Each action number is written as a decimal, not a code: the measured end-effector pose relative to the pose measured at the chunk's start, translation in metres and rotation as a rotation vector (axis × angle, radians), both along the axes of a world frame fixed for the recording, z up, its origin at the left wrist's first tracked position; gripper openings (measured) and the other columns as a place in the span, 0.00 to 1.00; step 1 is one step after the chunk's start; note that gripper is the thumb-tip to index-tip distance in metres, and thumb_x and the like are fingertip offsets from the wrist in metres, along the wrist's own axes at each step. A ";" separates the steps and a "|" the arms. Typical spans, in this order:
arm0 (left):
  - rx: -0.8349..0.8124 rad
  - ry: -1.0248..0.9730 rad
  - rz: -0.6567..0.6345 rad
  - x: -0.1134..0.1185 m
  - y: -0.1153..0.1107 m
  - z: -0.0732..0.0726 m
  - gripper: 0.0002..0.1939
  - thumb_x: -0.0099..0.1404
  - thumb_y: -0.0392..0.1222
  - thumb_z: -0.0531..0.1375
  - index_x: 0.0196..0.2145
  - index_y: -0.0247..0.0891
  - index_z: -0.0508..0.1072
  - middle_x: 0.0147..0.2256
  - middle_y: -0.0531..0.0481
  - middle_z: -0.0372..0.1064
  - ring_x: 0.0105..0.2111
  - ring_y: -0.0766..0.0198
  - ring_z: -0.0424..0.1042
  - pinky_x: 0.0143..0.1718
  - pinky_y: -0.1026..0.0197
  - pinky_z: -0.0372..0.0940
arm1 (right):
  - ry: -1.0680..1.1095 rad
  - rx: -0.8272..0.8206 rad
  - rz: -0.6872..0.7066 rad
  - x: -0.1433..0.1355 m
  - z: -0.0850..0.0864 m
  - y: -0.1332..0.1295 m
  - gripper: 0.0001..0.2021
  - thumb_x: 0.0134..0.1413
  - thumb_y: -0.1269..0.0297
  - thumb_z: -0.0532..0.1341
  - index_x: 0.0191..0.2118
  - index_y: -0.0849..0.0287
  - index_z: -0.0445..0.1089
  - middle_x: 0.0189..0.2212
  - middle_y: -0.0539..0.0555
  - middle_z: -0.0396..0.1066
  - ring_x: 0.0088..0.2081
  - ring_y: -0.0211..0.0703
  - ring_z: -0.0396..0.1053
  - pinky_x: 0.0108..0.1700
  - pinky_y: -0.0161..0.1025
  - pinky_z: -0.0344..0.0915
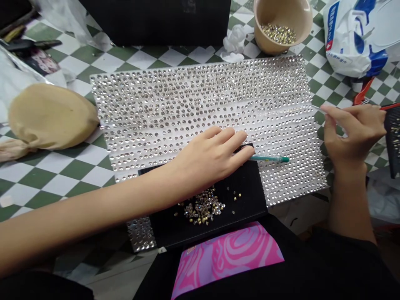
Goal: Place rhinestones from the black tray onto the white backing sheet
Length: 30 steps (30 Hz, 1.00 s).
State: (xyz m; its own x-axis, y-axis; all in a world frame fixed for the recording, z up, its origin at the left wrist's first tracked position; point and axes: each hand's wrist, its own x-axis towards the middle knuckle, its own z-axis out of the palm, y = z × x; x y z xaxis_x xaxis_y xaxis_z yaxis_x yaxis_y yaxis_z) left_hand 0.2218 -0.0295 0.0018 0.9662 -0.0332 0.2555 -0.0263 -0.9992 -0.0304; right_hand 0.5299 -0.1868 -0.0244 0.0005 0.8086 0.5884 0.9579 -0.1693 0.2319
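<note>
My left hand (215,154) reaches across a black tray (246,187), palm down and fingers extended. Its fingertips pass the tray's far edge onto a white sheet (215,121) covered in rows of clear rhinestones. A green pen (270,158) lies on the sheet, one end hidden by that hand's nearest finger. Loose rhinestones (204,206), silver and gold, are heaped on the tray below my wrist. Off the sheet's right edge, my right hand (353,129) pinches a thin white stick (317,108) between thumb and forefinger, its tip pointing left at the sheet.
A beige cup (261,39) holding rhinestones stands behind the sheet, beside crumpled tissue (234,41). A black box (156,25) is at the back. To the left lies a tan wrapped bundle (53,116). A white-and-blue package (346,46) and black tray with red edging (394,137) are right.
</note>
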 end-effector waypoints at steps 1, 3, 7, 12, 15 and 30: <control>-0.001 0.000 0.001 0.000 0.000 0.000 0.05 0.67 0.40 0.53 0.40 0.37 0.61 0.37 0.49 0.65 0.33 0.61 0.67 0.32 0.61 0.60 | 0.000 -0.002 -0.009 0.000 0.000 0.000 0.11 0.54 0.67 0.61 0.43 0.54 0.74 0.27 0.51 0.66 0.32 0.36 0.63 0.41 0.39 0.62; 0.000 0.000 0.004 0.000 0.000 0.000 0.05 0.67 0.40 0.53 0.40 0.37 0.61 0.37 0.49 0.65 0.34 0.61 0.67 0.32 0.60 0.60 | -0.007 0.012 -0.016 0.000 -0.001 0.000 0.10 0.54 0.66 0.60 0.43 0.54 0.74 0.26 0.51 0.66 0.32 0.36 0.63 0.41 0.39 0.62; -0.006 0.000 0.007 0.000 0.000 -0.001 0.05 0.67 0.40 0.53 0.40 0.37 0.61 0.37 0.49 0.66 0.34 0.61 0.67 0.32 0.60 0.60 | -0.016 0.014 -0.011 -0.001 -0.001 0.000 0.10 0.54 0.66 0.61 0.43 0.54 0.74 0.26 0.50 0.65 0.32 0.35 0.63 0.40 0.38 0.62; -0.003 -0.010 0.004 0.000 0.000 -0.001 0.05 0.67 0.40 0.53 0.39 0.37 0.61 0.37 0.49 0.66 0.34 0.61 0.66 0.32 0.61 0.59 | -0.012 -0.005 -0.022 0.000 0.000 0.000 0.10 0.55 0.66 0.61 0.43 0.53 0.74 0.27 0.50 0.65 0.32 0.35 0.63 0.41 0.38 0.61; -0.001 -0.011 0.003 0.000 0.000 -0.001 0.05 0.67 0.40 0.53 0.39 0.37 0.61 0.37 0.49 0.65 0.34 0.61 0.66 0.32 0.61 0.59 | -0.001 -0.002 0.004 0.000 0.000 -0.001 0.11 0.55 0.67 0.61 0.44 0.52 0.73 0.27 0.50 0.66 0.33 0.35 0.63 0.41 0.39 0.62; -0.008 0.002 0.000 -0.001 0.001 0.001 0.04 0.67 0.38 0.53 0.40 0.37 0.62 0.38 0.48 0.66 0.34 0.62 0.66 0.33 0.61 0.57 | 0.026 0.031 -0.059 0.002 -0.002 -0.008 0.10 0.53 0.64 0.60 0.41 0.52 0.75 0.26 0.50 0.67 0.32 0.38 0.65 0.39 0.40 0.61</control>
